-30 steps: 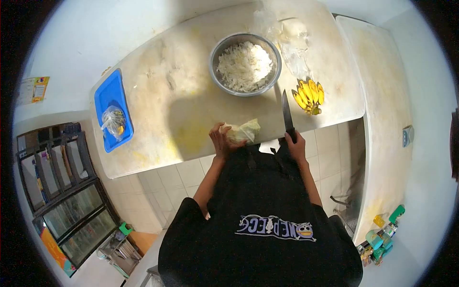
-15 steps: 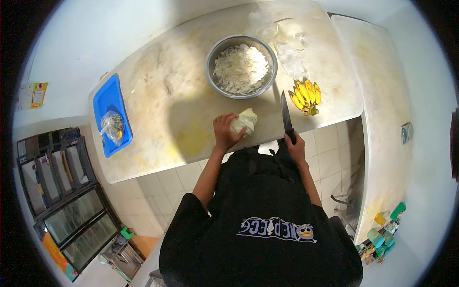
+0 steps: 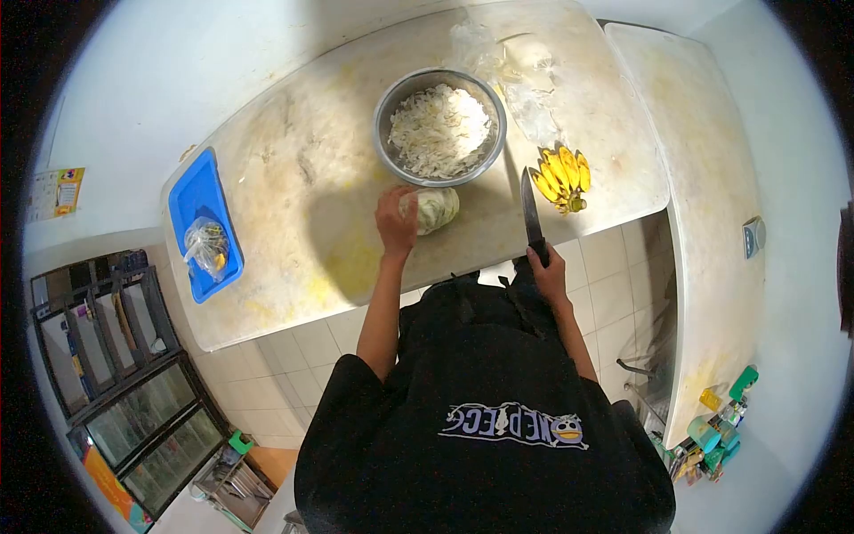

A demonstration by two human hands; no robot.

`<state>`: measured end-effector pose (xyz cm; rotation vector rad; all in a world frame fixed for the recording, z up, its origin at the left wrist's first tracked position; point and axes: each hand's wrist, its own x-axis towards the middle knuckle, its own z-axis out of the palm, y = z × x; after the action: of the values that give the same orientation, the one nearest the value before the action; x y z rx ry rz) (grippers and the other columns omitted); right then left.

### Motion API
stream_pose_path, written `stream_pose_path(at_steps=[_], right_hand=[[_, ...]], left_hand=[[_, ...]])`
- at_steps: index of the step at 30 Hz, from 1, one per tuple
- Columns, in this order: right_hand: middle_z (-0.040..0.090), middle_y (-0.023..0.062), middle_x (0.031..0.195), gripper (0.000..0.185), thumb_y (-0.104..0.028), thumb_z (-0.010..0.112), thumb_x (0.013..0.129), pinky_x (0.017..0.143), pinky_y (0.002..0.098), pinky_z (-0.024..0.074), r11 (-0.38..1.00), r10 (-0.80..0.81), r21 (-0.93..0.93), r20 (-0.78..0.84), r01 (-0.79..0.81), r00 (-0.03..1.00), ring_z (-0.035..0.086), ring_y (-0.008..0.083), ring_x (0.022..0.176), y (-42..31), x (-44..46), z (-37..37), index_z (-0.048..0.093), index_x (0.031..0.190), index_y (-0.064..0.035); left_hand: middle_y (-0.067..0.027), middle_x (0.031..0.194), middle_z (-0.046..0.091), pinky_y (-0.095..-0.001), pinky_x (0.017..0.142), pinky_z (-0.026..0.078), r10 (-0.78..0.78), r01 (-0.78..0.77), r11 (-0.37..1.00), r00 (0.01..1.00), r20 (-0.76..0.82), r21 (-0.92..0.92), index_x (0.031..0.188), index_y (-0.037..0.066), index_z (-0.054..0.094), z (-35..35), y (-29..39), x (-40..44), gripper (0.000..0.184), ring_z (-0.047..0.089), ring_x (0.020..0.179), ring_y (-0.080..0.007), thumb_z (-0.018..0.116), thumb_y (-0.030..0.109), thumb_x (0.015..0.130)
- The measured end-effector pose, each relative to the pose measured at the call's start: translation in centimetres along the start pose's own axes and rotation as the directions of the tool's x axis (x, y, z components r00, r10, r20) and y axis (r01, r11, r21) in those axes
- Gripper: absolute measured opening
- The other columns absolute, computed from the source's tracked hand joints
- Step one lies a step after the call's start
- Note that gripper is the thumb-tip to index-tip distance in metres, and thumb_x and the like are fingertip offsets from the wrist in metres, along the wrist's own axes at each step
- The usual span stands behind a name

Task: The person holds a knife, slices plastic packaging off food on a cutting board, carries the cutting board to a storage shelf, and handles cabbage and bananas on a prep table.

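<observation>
My left hand (image 3: pixel 396 222) is curled against the left end of a pale green piece of cabbage (image 3: pixel 438 210), which lies on the table just below the bowl; some fingers are blurred and partly hidden. A large kitchen knife (image 3: pixel 531 209) is gripped by its dark handle in my right hand (image 3: pixel 549 271) at the table's front edge, blade pointing away from me. Beyond the cabbage stands a metal bowl (image 3: pixel 382 142) filled with white shredded cabbage. A bunch of yellow bananas (image 3: pixel 562 175) lies just right of the blade.
On the left of the pale table (image 3: pixel 276 205) is a blue tray (image 3: pixel 191 189) with a tied plastic bag (image 3: pixel 207 245) in it. Clear plastic wrapping (image 3: pixel 531 111) lies behind the bananas. A second counter (image 3: pixel 716 222) runs along the right, with bottles and cups (image 3: pixel 712 436) near its end.
My left hand and the cabbage have moved away from me and slightly left, closer to the bowl, and the cabbage has turned. The knife stays nearly where it was.
</observation>
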<state>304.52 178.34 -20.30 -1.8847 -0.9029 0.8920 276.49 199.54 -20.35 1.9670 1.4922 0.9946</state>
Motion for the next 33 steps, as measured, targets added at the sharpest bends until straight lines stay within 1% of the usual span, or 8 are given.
stream_pose_path(at_steps=[1,3,6,9,13,15,22,33], right_hand=[[0.063,0.008,0.069,0.034,-0.031,0.071,0.093,0.058,0.0338,0.0442,1.0,0.001,0.0,0.001,-0.001,1.0,0.054,0.0149,0.062,-0.2,0.0,0.0,0.067,0.101,0.0018],[0.063,0.0082,0.071,0.033,-0.03,0.071,0.093,0.059,0.0337,0.0447,1.0,-0.018,-0.014,-0.003,0.018,1.0,0.055,0.0152,0.063,-0.4,-0.1,0.1,0.067,0.101,0.001],[0.063,0.0084,0.072,0.032,-0.03,0.071,0.093,0.06,0.0332,0.0449,1.0,-0.005,-0.01,0.034,0.005,0.999,0.055,0.0152,0.064,-0.4,-0.1,0.2,0.067,0.102,0.0008],[0.065,0.0101,0.074,0.034,-0.032,0.071,0.093,0.061,0.0346,0.0462,0.999,0.033,-0.038,0.082,-0.03,0.996,0.058,0.017,0.065,-0.3,-0.1,0.5,0.067,0.103,0.0012],[0.067,0.013,0.076,0.038,-0.034,0.069,0.094,0.063,0.0369,0.0479,0.995,0.046,-0.093,0.109,-0.036,0.993,0.062,0.0209,0.068,-0.4,-0.3,0.5,0.067,0.104,0.0018],[0.068,0.0152,0.078,0.041,-0.037,0.069,0.094,0.066,0.0384,0.049,0.994,0.034,-0.105,0.117,-0.022,0.993,0.064,0.0252,0.07,-0.1,-0.2,0.5,0.067,0.105,0.0023],[0.071,0.0187,0.087,0.045,-0.039,0.07,0.092,0.071,0.0391,0.0518,0.993,0.031,-0.117,0.116,-0.018,0.993,0.068,0.0296,0.077,0.3,-0.4,0.4,0.067,0.108,0.0025],[0.072,0.0187,0.096,0.051,-0.046,0.069,0.091,0.078,0.0412,0.0532,0.983,0.089,-0.174,0.148,-0.062,0.985,0.07,0.0322,0.087,1.5,-0.5,0.9,0.067,0.115,-0.0008]], left_hand=[[-0.0131,0.114,0.065,-0.0466,0.095,0.044,-0.001,0.001,1.0,1.0,0.0,0.001,0.109,0.008,0.068,-0.2,0.5,-0.3,0.035,0.06,0.11,-0.0339,0.067,0.038,0.09],[-0.0149,0.12,0.065,-0.048,0.099,0.044,0.149,-0.172,0.978,0.971,0.186,0.116,0.115,0.007,0.066,-0.4,1.7,-0.9,0.05,0.059,0.113,-0.0364,0.076,0.043,0.082],[-0.0133,0.127,0.061,-0.0494,0.098,0.045,0.184,-0.218,0.959,0.965,0.185,0.18,0.12,0.009,0.063,-0.8,2.7,-1.3,0.065,0.058,0.115,-0.0368,0.083,0.048,0.072],[-0.012,0.128,0.06,-0.05,0.095,0.046,0.159,-0.2,0.959,0.967,0.199,0.203,0.123,0.013,0.063,-0.9,2.6,-1.1,0.069,0.058,0.114,-0.036,0.083,0.051,0.069],[-0.0117,0.124,0.061,-0.0497,0.092,0.047,0.132,-0.199,0.945,0.958,0.256,0.26,0.122,0.017,0.064,-0.6,2.9,-0.9,0.065,0.059,0.112,-0.0346,0.082,0.051,0.07],[-0.0038,0.119,0.063,-0.047,0.089,0.045,0.135,-0.185,0.948,0.97,0.2,0.259,0.117,0.022,0.067,-0.3,2.9,-0.8,0.057,0.058,0.11,-0.0285,0.08,0.054,0.071],[-0.0036,0.118,0.063,-0.0466,0.09,0.044,0.111,-0.157,0.954,0.976,0.185,0.257,0.117,0.023,0.067,0.0,2.7,-0.8,0.052,0.058,0.11,-0.0282,0.079,0.05,0.074],[-0.0075,0.124,0.061,-0.0493,0.095,0.042,0.027,-0.088,0.98,0.947,0.321,0.178,0.122,0.02,0.066,0.0,0.8,-0.2,0.052,0.055,0.118,-0.0311,0.077,0.045,0.078]])
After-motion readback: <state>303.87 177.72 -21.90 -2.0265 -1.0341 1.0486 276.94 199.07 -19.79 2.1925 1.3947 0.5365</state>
